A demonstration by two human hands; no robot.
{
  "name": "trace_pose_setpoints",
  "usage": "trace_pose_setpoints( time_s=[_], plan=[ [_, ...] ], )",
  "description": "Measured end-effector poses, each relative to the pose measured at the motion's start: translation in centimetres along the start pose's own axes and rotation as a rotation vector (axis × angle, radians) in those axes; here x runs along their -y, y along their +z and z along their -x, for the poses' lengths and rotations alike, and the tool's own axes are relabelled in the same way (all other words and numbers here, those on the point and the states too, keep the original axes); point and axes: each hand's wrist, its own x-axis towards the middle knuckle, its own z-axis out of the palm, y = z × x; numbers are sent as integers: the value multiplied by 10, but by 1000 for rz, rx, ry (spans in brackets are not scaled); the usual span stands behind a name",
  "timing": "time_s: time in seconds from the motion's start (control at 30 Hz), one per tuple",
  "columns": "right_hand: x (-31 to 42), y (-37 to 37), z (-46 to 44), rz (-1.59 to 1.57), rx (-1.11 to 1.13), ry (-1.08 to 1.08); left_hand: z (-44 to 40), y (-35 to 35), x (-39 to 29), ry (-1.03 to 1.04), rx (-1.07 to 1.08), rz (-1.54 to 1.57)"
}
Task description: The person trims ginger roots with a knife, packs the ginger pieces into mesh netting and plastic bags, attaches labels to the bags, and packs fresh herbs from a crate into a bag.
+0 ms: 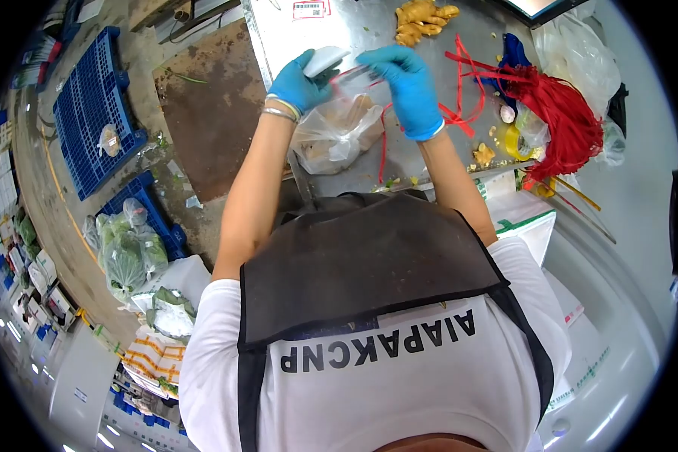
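My left hand (301, 81), in a blue glove, is closed around a small white object (325, 60). To its right, my right hand (408, 83), also gloved in blue, pinches a thin red-edged strip (346, 77) that stretches between the two hands. Just below them a tied clear plastic bag (337, 135) with pale brown contents rests at the near edge of the metal table (301, 30). A piece of ginger (422, 21) lies beyond my right hand.
On the right of the table are a bundle of red ties (557, 113), a yellow tape roll (515, 142) and loose red strips (459, 113). Blue pallets (94, 113) and bagged greens (128, 252) stand on the left. White boxes (531, 218) are at the lower right.
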Motion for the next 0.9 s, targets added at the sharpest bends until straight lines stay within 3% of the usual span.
trace_pose_setpoints(
  time_s=[0.03,0.17,0.2,0.27,0.3,0.33,0.37,0.4,0.47,0.57,0.67,0.7,0.8,0.83,0.87,0.9],
  plan=[
    [-1,-8,-2,-20,-48,44,1,2,-2,51,-124,-34],
    [-34,-43,-11,45,-213,155,47,22,2,110,-475,-897],
    [-39,-49,-9,53,-251,192,49,6,23,384,-449,-1063],
    [-51,-51,-2,82,-213,237,103,22,58,767,-162,-1749],
    [-62,-49,0,135,-183,262,118,24,72,557,34,-1903],
    [-70,-45,2,190,-150,283,130,8,99,897,73,-2053],
    [-73,-31,8,-9,-117,400,140,10,113,790,51,-2134],
    [-82,-19,14,160,-55,245,140,2,119,801,35,-2159],
    [-101,-2,30,485,68,300,136,-21,133,817,6,-2207],
    [-123,-6,51,944,150,132,135,-34,135,807,62,-2244],
    [-111,-18,50,850,-174,49,140,-40,137,837,62,-2206],
    [-92,-21,48,854,-181,29,141,-40,138,849,61,-2183],
    [-79,-17,55,949,33,-313,141,-40,146,972,16,-2160],
    [-90,-8,60,900,153,-402,134,-48,149,987,14,-2149],
    [-108,-3,64,932,412,-368,123,-63,154,998,8,-2139],
    [-120,-1,71,1121,535,-442,120,-67,156,1009,-2,-2129]
  ],
)
